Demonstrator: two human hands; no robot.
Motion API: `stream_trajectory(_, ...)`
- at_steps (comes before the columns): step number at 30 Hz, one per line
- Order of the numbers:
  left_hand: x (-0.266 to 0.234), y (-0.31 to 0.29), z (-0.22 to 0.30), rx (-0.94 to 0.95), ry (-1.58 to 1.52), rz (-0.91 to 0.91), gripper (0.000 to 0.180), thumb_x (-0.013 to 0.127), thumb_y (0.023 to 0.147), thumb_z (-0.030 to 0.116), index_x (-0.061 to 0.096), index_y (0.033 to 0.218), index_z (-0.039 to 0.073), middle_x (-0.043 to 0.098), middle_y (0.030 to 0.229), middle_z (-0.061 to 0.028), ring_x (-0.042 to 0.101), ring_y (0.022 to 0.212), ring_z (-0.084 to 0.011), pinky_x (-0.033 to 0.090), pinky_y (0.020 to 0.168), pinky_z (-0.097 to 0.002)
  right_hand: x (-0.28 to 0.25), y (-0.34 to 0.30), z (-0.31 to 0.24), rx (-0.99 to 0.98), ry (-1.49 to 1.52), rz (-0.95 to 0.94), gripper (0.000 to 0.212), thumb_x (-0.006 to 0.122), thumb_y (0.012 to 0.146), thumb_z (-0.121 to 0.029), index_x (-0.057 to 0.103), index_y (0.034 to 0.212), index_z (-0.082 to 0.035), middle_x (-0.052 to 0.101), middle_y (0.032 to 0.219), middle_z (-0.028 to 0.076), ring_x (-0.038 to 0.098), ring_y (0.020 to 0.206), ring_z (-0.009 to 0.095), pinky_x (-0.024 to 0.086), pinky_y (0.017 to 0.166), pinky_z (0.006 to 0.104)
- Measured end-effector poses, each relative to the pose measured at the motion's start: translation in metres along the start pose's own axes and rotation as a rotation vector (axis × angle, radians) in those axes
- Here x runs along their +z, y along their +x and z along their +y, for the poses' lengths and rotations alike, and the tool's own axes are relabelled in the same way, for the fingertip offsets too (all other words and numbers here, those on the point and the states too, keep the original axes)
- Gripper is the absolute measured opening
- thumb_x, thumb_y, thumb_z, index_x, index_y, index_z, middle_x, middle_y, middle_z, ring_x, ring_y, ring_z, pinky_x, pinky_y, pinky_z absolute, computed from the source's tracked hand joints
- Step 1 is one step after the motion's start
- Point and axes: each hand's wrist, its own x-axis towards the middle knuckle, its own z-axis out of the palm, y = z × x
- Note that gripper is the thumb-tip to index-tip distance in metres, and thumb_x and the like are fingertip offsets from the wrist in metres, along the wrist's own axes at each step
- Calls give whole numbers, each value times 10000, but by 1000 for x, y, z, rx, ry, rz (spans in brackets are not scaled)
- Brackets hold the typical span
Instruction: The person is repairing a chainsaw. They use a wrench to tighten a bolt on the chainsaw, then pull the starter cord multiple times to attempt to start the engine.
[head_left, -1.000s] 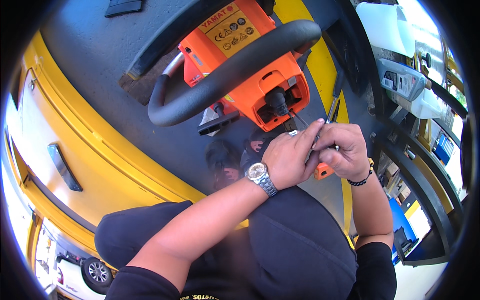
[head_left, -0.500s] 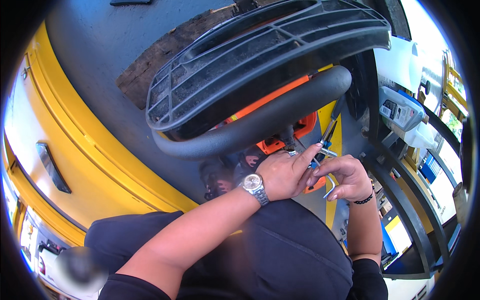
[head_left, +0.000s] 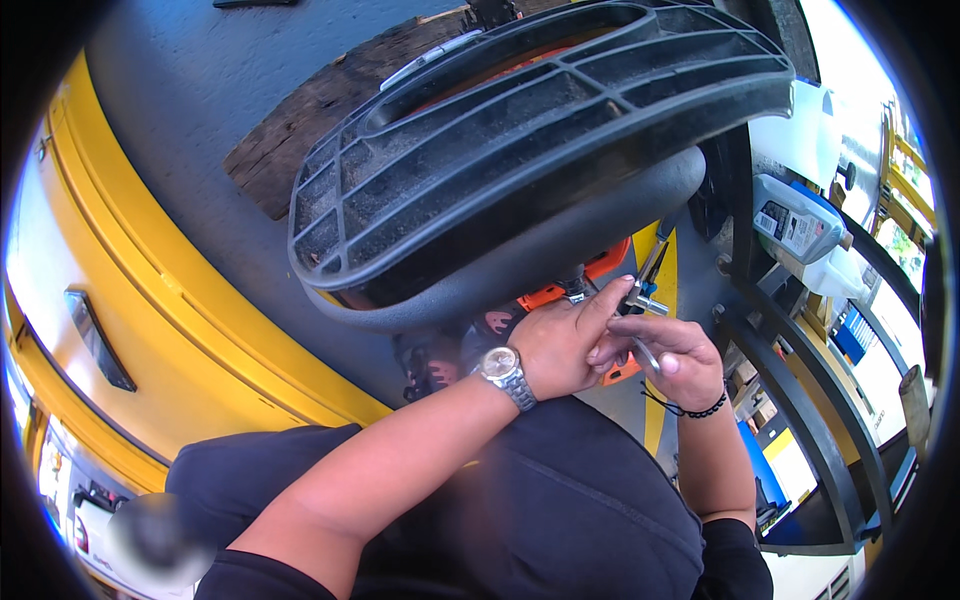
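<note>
From where I stand, the saw [head_left: 540,185] looms just past the person's hands, its black guard [head_left: 395,250] facing up and its orange body [head_left: 606,260] mostly hidden beneath. On the near side of the saw, toward its right end, the right hand [head_left: 672,362] pinches a thin metal rod [head_left: 646,354] between thumb and fingers; the rod is blurred. The left hand [head_left: 562,348] is right against it, closer to the saw, index finger stretched out and the rest curled; I can't tell whether those fingers hold anything. Near that fingertip, off the saw's right end, are a silver tool [head_left: 652,306] and pliers [head_left: 656,252]. Beyond the saw, to its left, a dark wood block [head_left: 300,145] shows. Farther left of the saw curves a yellow cabinet [head_left: 215,290]; well to its right sits a grey bottle [head_left: 797,222].
</note>
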Motion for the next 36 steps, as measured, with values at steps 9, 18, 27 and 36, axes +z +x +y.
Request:
stream_trajectory(9, 3, 1, 1, 10, 33, 43, 878, 744, 807, 103, 321, 1573, 31, 727, 1012, -93, 733, 848, -338, 585, 707, -427, -17, 10, -5, -140, -401, -45, 559, 854, 864, -318, 700, 1247, 58, 751, 1022, 142, 716, 915, 219, 548, 818, 320)
stream_trajectory(18, 0, -2, 15, 112, 86, 66, 865, 723, 837, 84, 309, 1595, 22, 699, 1101, -174, 721, 801, -356, 563, 651, -440, 18, 7, -17, -216, -474, 337, 430, 569, 1021, -328, 756, 1024, 60, 700, 772, 92, 637, 693, 121, 500, 643, 254)
stream_trajectory(27, 15, -6, 26, 52, 71, 124, 665, 682, 879, 130, 432, 1479, -12, 671, 1158, -198, 694, 804, -389, 570, 714, -476, 43, -4, 8, -351, -433, 678, 410, 417, 1043, -140, 623, 1339, 55, 582, 662, 20, 523, 563, 77, 409, 542, 240)
stream_trajectory(36, 26, -6, 21, 81, 56, 239, 538, 653, 949, 132, 488, 1454, 51, 707, 1108, -189, 718, 917, -406, 582, 764, -475, 66, -6, 43, -573, 583, 638, 431, 386, 986, -101, 467, 1393, 18, 623, 716, 154, 523, 556, 188, 479, 599, 292)
